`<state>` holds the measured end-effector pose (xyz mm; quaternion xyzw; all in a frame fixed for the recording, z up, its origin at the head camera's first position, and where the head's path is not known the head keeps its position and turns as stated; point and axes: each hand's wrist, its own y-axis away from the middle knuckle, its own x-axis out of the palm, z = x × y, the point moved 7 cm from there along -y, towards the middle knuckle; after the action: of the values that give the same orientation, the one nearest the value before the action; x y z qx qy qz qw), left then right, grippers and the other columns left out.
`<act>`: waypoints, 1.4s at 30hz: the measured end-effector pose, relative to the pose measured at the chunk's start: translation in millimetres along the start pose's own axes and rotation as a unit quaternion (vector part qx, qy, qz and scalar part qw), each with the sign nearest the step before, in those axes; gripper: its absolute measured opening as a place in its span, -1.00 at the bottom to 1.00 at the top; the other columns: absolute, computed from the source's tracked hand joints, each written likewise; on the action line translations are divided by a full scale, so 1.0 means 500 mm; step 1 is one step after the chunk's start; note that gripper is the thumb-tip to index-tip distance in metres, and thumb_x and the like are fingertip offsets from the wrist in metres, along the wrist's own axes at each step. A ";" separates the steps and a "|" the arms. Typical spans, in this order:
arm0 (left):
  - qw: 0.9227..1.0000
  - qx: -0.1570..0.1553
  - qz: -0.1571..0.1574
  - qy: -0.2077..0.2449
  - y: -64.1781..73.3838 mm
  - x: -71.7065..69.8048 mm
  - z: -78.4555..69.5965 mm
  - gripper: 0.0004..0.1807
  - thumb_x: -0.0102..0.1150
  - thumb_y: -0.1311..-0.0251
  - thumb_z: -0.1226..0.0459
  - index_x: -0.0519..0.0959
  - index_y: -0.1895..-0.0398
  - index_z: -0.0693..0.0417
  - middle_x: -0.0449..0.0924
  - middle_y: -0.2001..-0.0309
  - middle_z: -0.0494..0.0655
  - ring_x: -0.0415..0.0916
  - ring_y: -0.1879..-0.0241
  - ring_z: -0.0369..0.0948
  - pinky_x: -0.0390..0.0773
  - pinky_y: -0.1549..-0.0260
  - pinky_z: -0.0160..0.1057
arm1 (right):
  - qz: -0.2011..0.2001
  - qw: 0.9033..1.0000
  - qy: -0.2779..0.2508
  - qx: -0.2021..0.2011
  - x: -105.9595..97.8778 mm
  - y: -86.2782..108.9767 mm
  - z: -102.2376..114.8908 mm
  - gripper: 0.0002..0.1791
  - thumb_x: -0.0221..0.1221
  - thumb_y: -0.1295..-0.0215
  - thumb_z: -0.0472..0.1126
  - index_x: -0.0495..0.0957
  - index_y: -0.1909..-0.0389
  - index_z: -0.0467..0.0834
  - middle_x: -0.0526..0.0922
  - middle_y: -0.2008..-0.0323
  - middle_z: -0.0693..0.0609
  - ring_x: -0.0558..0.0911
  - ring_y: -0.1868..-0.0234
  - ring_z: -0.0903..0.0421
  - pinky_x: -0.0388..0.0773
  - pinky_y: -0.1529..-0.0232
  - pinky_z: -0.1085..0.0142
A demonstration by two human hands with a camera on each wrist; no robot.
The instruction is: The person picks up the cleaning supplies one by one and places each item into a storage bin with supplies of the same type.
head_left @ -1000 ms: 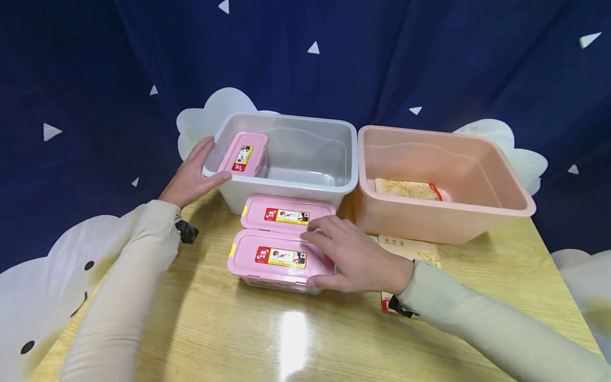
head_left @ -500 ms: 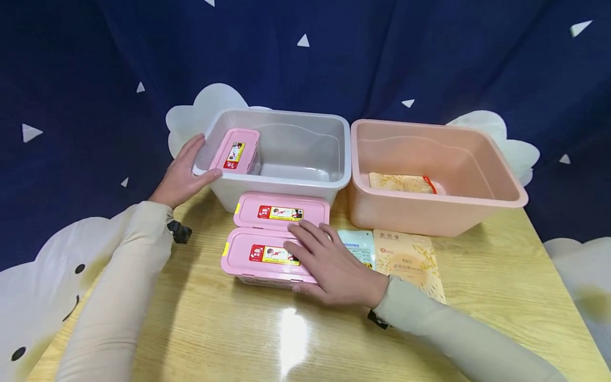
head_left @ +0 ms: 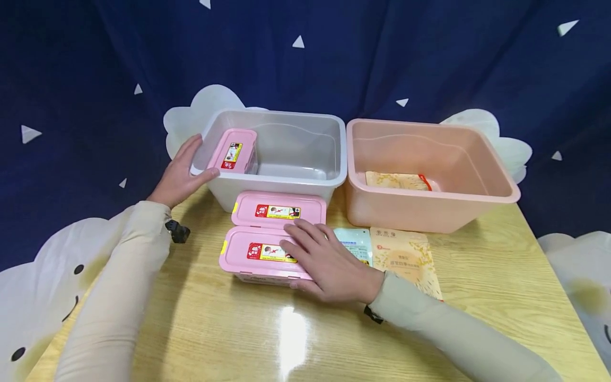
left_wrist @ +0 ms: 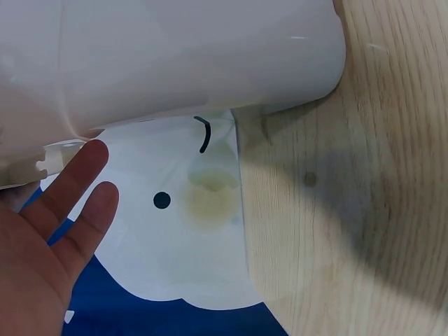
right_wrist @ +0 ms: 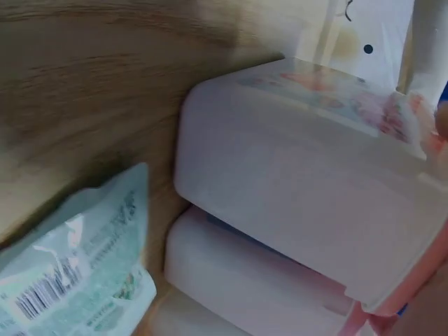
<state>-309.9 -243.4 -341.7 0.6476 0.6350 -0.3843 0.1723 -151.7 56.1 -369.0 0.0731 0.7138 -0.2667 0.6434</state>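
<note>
My left hand rests at the left corner of a grey plastic bin, its thumb on the front rim. In the left wrist view, two straight fingers lie close to the bin's wall. A pink-lidded plastic box sits inside the bin at the left. On the table, two more pink-lidded boxes lie one behind the other: a far box and a near box. My right hand lies across the near box's lid with relaxed fingers, its thumb at the front side; the lid's right end is hidden.
A peach bin stands to the right, with a beige packet inside. A light-blue pouch and a beige packet lie on the wooden table. Behind hangs a dark blue curtain.
My right hand has shifted left and come down onto the near box, its fingers flatter on the lid. The left hand stays at the bin's corner. The whole view has shifted slightly.
</note>
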 end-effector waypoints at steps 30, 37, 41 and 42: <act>1.000 -0.019 0.003 0.002 0.017 -0.004 0.013 -0.04 0.20 -0.21 -0.02 0.01 -0.57 0.12 -0.11 -0.62 0.02 -0.06 -0.56 0.14 0.02 -0.47 0.32 | -0.008 0.999 -0.037 0.023 0.013 -0.024 0.023 -0.35 0.11 -0.25 0.32 0.39 -0.28 0.09 0.33 -0.40 -0.10 0.36 -0.37 -0.04 0.36 -0.31 0.07; 1.000 -0.019 0.010 0.001 0.008 0.002 0.004 -0.04 0.18 -0.22 -0.06 -0.01 -0.58 0.06 -0.14 -0.62 -0.02 -0.06 -0.56 0.13 0.04 -0.46 0.35 | -0.006 0.996 -0.071 0.048 0.001 -0.022 0.014 -0.28 0.20 -0.17 0.31 0.37 -0.29 0.06 0.37 -0.35 -0.07 0.42 -0.29 0.02 0.47 -0.24 0.08; 1.000 -0.019 0.012 0.000 0.008 0.002 -0.002 -0.05 0.18 -0.22 -0.05 0.00 -0.58 0.05 -0.15 -0.63 -0.02 -0.07 -0.57 0.13 0.03 -0.45 0.36 | 0.008 0.994 -0.084 0.068 -0.002 -0.021 0.009 -0.17 0.24 -0.12 0.32 0.32 -0.36 0.03 0.39 -0.33 -0.05 0.46 -0.26 0.02 0.53 -0.18 0.09; 1.000 -0.018 0.012 0.002 0.007 0.002 -0.003 -0.05 0.19 -0.22 -0.05 0.00 -0.58 0.06 -0.14 -0.62 -0.02 -0.07 -0.57 0.13 0.02 -0.46 0.36 | 0.011 0.993 -0.086 0.074 -0.002 -0.020 0.008 -0.14 0.24 -0.11 0.33 0.30 -0.38 0.02 0.40 -0.33 -0.04 0.47 -0.26 0.02 0.53 -0.19 0.08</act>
<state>-306.1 -242.1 -342.4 0.6525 0.6344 -0.3698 0.1871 -152.7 45.8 -365.4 0.1052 0.6332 -0.3173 0.6981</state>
